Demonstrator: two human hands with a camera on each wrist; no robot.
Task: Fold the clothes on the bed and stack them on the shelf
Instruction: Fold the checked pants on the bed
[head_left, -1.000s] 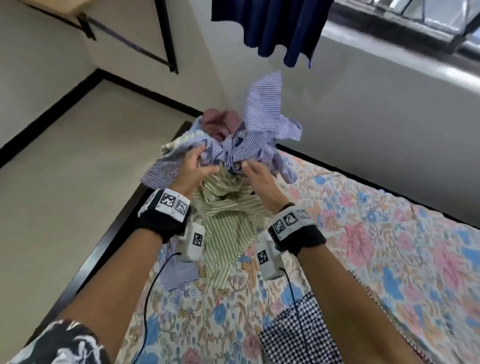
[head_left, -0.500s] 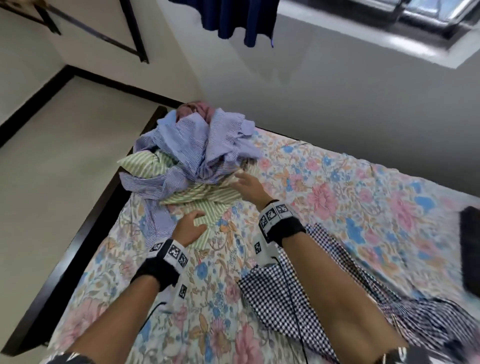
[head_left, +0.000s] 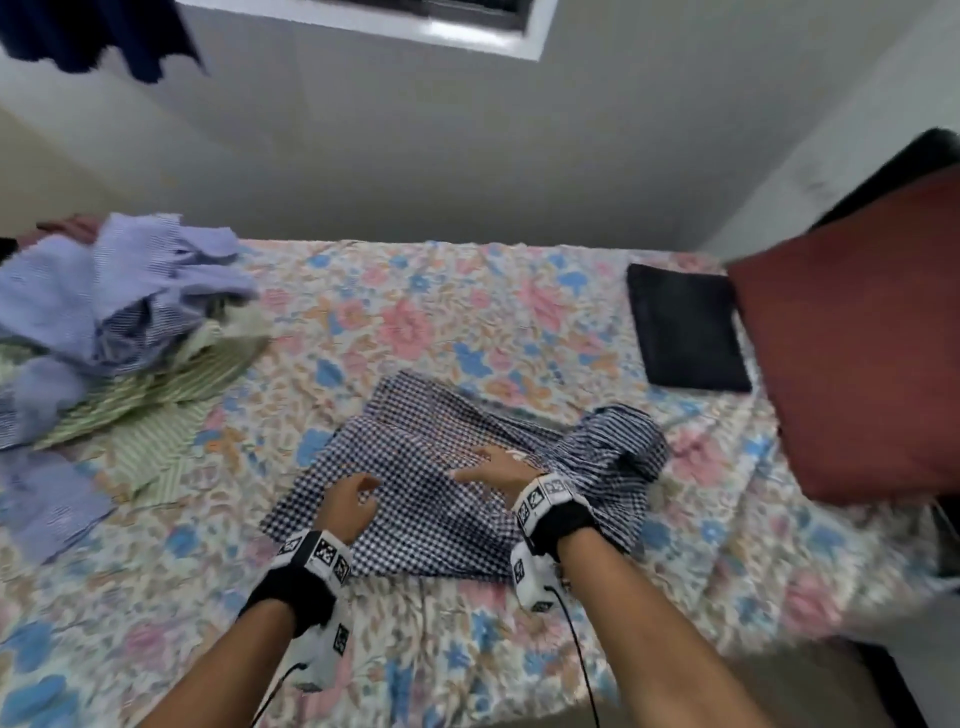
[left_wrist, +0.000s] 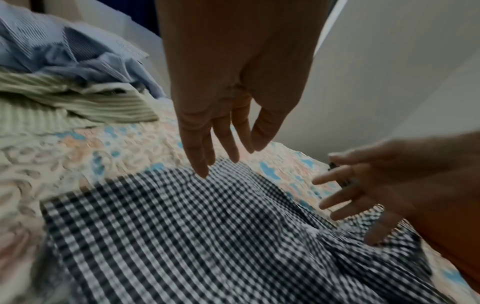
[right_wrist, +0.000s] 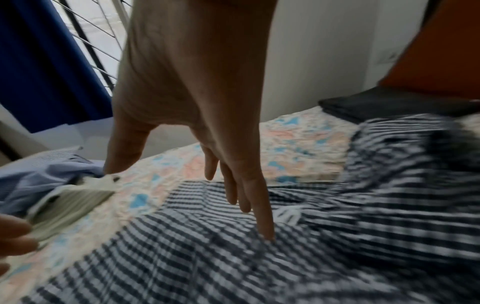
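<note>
A navy-and-white checked shirt (head_left: 436, 467) lies crumpled in the middle of the floral bed (head_left: 415, 312). My left hand (head_left: 353, 501) hovers over its left part with straight, relaxed fingers (left_wrist: 202, 164) and holds nothing. My right hand (head_left: 491, 467) is spread flat over the shirt's middle, and one fingertip (right_wrist: 267, 234) touches the cloth (right_wrist: 337, 236). The right hand (left_wrist: 350, 195) also shows in the left wrist view with its fingers fanned out. A heap with a blue striped shirt (head_left: 119, 306) over a green striped garment (head_left: 156, 400) lies at the left of the bed.
A black folded item (head_left: 685, 327) lies at the far right of the bed beside a dark red pillow (head_left: 857, 364). A grey wall runs behind the bed, with a blue curtain (head_left: 93, 31) at the upper left. No shelf is in view.
Both hands let go of the blue striped shirt, which dropped onto the heap, and moved right to the checked shirt. The head view swung to the right.
</note>
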